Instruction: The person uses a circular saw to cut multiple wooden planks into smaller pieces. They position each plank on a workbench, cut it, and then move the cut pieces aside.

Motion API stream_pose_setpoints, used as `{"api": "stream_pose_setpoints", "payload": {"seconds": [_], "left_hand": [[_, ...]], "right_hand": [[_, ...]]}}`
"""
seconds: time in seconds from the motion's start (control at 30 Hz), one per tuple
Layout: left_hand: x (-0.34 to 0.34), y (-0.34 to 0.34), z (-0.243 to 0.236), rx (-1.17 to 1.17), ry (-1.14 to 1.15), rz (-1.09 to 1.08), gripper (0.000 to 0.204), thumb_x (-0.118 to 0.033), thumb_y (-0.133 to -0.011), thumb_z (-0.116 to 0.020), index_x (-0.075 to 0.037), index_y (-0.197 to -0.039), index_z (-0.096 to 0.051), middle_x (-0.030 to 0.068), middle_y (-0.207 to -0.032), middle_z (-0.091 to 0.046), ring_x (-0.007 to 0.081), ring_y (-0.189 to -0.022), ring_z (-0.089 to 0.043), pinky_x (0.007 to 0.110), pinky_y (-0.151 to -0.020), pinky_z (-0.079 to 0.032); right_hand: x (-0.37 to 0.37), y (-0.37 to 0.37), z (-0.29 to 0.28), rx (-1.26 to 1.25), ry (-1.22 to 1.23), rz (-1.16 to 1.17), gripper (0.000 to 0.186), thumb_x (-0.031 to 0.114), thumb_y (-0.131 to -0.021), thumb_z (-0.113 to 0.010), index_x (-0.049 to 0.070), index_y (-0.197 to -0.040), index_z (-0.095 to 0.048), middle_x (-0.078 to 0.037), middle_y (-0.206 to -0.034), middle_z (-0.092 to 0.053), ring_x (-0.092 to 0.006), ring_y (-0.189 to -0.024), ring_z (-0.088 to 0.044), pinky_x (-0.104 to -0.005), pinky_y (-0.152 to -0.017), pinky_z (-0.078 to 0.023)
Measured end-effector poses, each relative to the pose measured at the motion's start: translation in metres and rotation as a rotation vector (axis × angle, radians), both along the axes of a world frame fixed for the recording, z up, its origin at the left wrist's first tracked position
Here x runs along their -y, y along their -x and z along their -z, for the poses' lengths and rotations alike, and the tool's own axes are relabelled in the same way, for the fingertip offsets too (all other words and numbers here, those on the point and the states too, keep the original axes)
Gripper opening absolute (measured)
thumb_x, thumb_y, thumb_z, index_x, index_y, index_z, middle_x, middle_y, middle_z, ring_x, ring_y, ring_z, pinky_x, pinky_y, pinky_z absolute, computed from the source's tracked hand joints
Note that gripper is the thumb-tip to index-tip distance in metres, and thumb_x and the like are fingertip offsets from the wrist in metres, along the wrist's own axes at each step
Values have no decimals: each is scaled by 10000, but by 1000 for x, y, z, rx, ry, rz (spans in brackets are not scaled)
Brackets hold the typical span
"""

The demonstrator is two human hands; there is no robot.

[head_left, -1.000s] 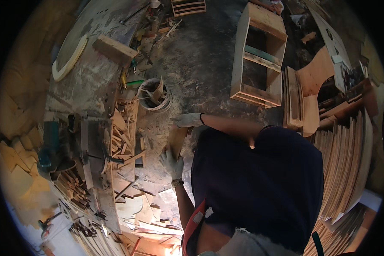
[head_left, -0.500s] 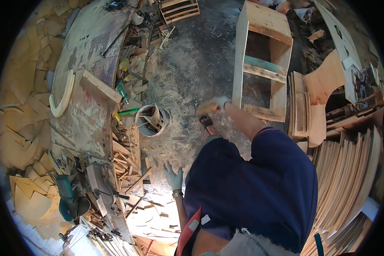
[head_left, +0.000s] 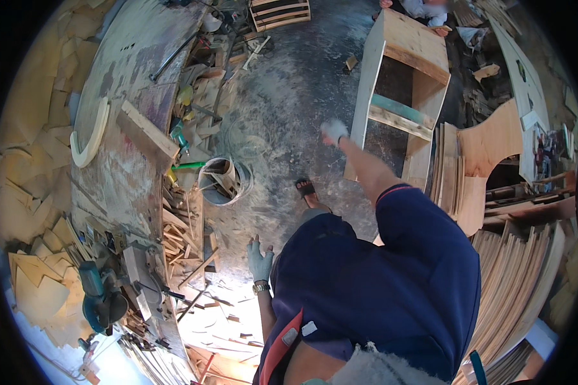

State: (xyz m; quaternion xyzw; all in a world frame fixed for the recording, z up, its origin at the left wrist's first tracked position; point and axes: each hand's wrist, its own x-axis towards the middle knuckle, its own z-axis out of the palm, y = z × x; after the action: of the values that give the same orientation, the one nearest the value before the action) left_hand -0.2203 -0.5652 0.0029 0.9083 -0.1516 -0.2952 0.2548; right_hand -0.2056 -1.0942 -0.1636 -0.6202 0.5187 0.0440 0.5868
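Note:
My gloved left hand point(head_left: 259, 260) hangs open beside my dark shorts, fingers apart, with nothing in it, between the scrap pile and my leg. My gloved right hand point(head_left: 335, 131) reaches forward near the open wooden box frame point(head_left: 417, 64). It is blurred, so I cannot tell its finger shape; I see no block in it. A small wood piece point(head_left: 350, 63) is beyond it, left of the frame; I cannot tell whether it rests on the floor. My sandalled foot point(head_left: 307, 191) stands right of a white bucket point(head_left: 225, 179) holding offcuts.
A workbench point(head_left: 122, 77) with a curved piece and board runs along the left, with wood scraps point(head_left: 180, 244) and a miter saw point(head_left: 103, 298). Stacked boards point(head_left: 507, 282) line the right. A co-worker's hand point(head_left: 442, 31) is at the frame's far end. A slatted crate point(head_left: 279, 13) stands ahead.
The wood piece both hands held a second ago left my left hand, then my right; a small piece now shows farther forward. My left hand opened; my right arm swung forward.

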Motion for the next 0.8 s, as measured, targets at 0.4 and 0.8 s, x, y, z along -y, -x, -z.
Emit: {"api": "stream_pose_setpoints", "payload": {"seconds": [0.4,0.8], "left_hand": [[-124,65,33,-9,117,-218,650,-286,-938,-716,-85,-1517,-500,235,-1544,-488,409,-1457,-420,450,-1185,-352],[-200,146,44,57,250,-812,551,-111,-839,-653,-18,-1380,-599,124,-1095,-743,251,-967,-724,387,-908,-544]], "right_hand": [[-233,77,3,-232,256,-857,650,450,-829,-672,15,-1312,-651,-230,-1163,-724,-412,-1040,-705,-464,-897,-565],[-189,130,40,-258,-182,-482,353,370,-1062,-543,78,-877,-612,-57,-668,-524,-208,-522,-504,-414,-470,-497]]}}
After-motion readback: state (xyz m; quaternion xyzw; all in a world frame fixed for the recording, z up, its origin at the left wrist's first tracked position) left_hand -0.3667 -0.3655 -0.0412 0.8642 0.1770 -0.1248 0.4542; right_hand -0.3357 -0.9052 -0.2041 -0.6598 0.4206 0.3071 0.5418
